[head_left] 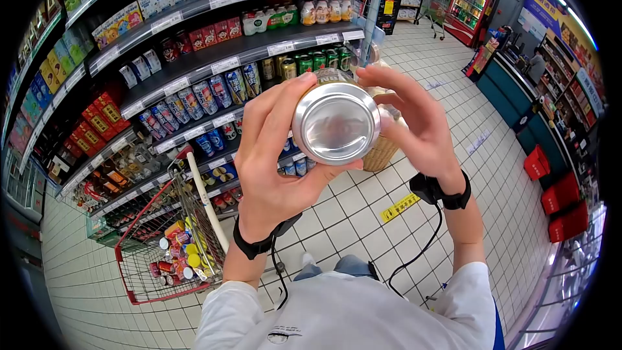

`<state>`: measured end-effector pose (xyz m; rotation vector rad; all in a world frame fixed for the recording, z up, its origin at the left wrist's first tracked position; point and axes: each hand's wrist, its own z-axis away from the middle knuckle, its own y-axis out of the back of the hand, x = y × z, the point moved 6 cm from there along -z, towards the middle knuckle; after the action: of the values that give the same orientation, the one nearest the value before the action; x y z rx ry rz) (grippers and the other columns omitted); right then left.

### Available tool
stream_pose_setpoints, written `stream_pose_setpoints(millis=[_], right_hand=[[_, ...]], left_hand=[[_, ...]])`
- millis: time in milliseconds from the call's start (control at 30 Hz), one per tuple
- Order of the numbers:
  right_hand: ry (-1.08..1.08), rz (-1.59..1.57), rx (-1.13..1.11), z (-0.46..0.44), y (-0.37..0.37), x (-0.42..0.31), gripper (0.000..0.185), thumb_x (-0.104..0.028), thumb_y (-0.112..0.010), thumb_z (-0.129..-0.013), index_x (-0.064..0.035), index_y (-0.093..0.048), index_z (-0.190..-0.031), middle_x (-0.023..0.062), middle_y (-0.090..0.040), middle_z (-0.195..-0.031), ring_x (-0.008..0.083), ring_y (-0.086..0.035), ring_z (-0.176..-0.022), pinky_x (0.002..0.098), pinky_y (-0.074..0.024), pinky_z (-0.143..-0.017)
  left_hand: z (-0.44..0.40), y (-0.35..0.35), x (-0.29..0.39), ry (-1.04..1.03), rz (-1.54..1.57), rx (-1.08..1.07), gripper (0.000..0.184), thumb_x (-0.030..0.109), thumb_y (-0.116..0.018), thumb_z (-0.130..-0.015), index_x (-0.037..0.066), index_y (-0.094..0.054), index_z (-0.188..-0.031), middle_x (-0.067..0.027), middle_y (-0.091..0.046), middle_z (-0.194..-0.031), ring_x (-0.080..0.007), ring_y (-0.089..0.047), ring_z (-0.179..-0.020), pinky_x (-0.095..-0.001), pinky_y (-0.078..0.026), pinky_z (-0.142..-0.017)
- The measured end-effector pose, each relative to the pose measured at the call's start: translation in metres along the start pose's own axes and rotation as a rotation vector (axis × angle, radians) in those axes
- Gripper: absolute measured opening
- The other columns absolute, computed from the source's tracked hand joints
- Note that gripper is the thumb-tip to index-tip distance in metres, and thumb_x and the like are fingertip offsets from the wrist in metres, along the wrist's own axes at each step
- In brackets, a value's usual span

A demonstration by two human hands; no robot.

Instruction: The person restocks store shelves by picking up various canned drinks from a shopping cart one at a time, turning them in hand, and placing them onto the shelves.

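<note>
can [337,123] in left hand [269,168], print [334,76] unclear

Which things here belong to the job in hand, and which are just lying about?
Seem part of the job:
can, silvery end facing the camera
left hand, holding it
right hand, at its other side

Seem just about:
wicker basket, beyond the can
yellow floor strip
red baskets
shopping cart, though its part is unclear

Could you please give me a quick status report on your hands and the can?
Left hand gripping can, silver base facing camera. Right hand at its right side, contact unclear. Loaded cart lower left, not blocking.
</note>
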<state>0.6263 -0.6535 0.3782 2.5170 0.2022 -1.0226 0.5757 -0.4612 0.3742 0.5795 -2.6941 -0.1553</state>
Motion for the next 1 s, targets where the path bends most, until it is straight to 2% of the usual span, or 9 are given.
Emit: stream_pose_setpoints(millis=[33, 100, 133, 233, 633, 833, 900, 933, 1000], right_hand=[[0.002, -0.004, 0.002, -0.004, 0.0, -0.001, 0.059, 0.0, -0.065, -0.083, -0.0013, -0.049, -0.139, 0.0139, -0.055, -0.138, 0.0243, -0.052, -0.128, 0.0353, -0.0451, -0.102], [0.253, 0.336, -0.078, -0.008, -0.009, -0.013, 0.068, 0.002, -0.07, -0.075, -0.002, -0.049, -0.139, 0.0157, -0.055, -0.137, 0.0288, -0.052, -0.129, 0.0377, -0.0444, -0.104], [0.243, 0.327, -0.047, -0.01, -0.01, -0.01, 0.074, 0.001, -0.076, -0.071, -0.0023, -0.048, -0.139, 0.0166, -0.054, -0.137, 0.033, -0.052, -0.128, 0.0401, -0.0437, -0.105], [0.332, 0.372, -0.022, -0.019, -0.006, -0.003, 0.075, -0.002, -0.079, -0.07, -0.0029, -0.049, -0.139, 0.016, -0.056, -0.136, 0.0329, -0.054, -0.126, 0.0397, -0.0454, -0.103], [0.398, 0.34, -0.005, -0.028, 0.01, 0.012, 0.074, 0.0, -0.08, -0.067, -0.0044, -0.053, -0.137, 0.0151, -0.059, -0.131, 0.0321, -0.059, -0.118, 0.0397, -0.0491, -0.099], [0.406, 0.257, -0.109, -0.037, 0.026, 0.015, 0.077, 0.001, -0.077, -0.069, -0.0045, -0.048, -0.14, 0.0148, -0.055, -0.137, 0.032, -0.055, -0.123, 0.0397, -0.0459, -0.103], [0.423, 0.237, -0.142, -0.038, 0.028, 0.019, 0.078, 0.001, -0.078, -0.068, -0.0046, -0.048, -0.14, 0.0147, -0.054, -0.139, 0.032, -0.055, -0.124, 0.0392, -0.046, -0.103], [0.439, 0.25, -0.124, -0.037, 0.032, 0.021, 0.078, 0.0, -0.079, -0.068, -0.0049, -0.049, -0.139, 0.0137, -0.056, -0.137, 0.0316, -0.056, -0.122, 0.0391, -0.0465, -0.102], [0.442, 0.265, -0.05, -0.035, 0.036, 0.021, 0.077, 0.0, -0.08, -0.067, -0.005, -0.05, -0.138, 0.0135, -0.057, -0.135, 0.0308, -0.058, -0.12, 0.0387, -0.0473, -0.101]], left_hand=[[-0.003, -0.001, -0.003, -0.002, -0.004, -0.004, 0.092, 0.025, -0.097, -0.053, -0.001, -0.056, -0.132, -0.0149, -0.059, -0.127, -0.0267, -0.06, -0.115, -0.0371, -0.05, -0.095], [-0.007, -0.006, -0.008, -0.01, -0.043, -0.008, 0.092, 0.027, -0.097, -0.053, -0.001, -0.057, -0.13, -0.0148, -0.06, -0.126, -0.0267, -0.06, -0.115, -0.038, -0.049, -0.098], [-0.009, -0.008, -0.009, -0.013, -0.046, -0.005, 0.092, 0.027, -0.097, -0.053, -0.001, -0.057, -0.13, -0.0148, -0.06, -0.126, -0.0267, -0.06, -0.115, -0.038, -0.049, -0.098], [-0.015, -0.013, -0.008, -0.021, -0.095, 0.004, 0.09, 0.029, -0.097, -0.052, 0.0, -0.059, -0.129, -0.0145, -0.061, -0.125, -0.0266, -0.06, -0.115, -0.0385, -0.048, -0.099], [-0.021, -0.032, -0.008, -0.015, -0.147, 0.062, 0.088, 0.027, -0.097, -0.055, -0.002, -0.057, -0.127, -0.0157, -0.059, -0.128, -0.0258, -0.058, -0.117, -0.0375, -0.047, -0.098], [-0.037, -0.035, -0.014, -0.103, -0.101, -0.132, 0.094, 0.025, -0.095, -0.056, -0.003, -0.052, -0.135, -0.0161, -0.058, -0.131, -0.0263, -0.058, -0.119, -0.0371, -0.047, -0.1], [-0.041, -0.044, -0.015, -0.062, 0.02, -0.263, 0.096, 0.023, -0.093, -0.059, -0.005, -0.047, -0.139, -0.0182, -0.056, -0.135, -0.0271, -0.058, -0.12, -0.0369, -0.046, -0.101], [-0.042, -0.047, -0.015, -0.164, -0.009, -0.295, 0.099, 0.023, -0.091, -0.064, -0.005, -0.04, -0.144, -0.0208, -0.054, -0.138, -0.0287, -0.056, -0.123, -0.0372, -0.045, -0.103], [-0.041, -0.057, -0.019, -0.129, 0.127, -0.249, 0.101, 0.024, -0.091, -0.066, -0.005, -0.036, -0.146, -0.0217, -0.052, -0.14, -0.0294, -0.056, -0.124, -0.0378, -0.045, -0.104]])
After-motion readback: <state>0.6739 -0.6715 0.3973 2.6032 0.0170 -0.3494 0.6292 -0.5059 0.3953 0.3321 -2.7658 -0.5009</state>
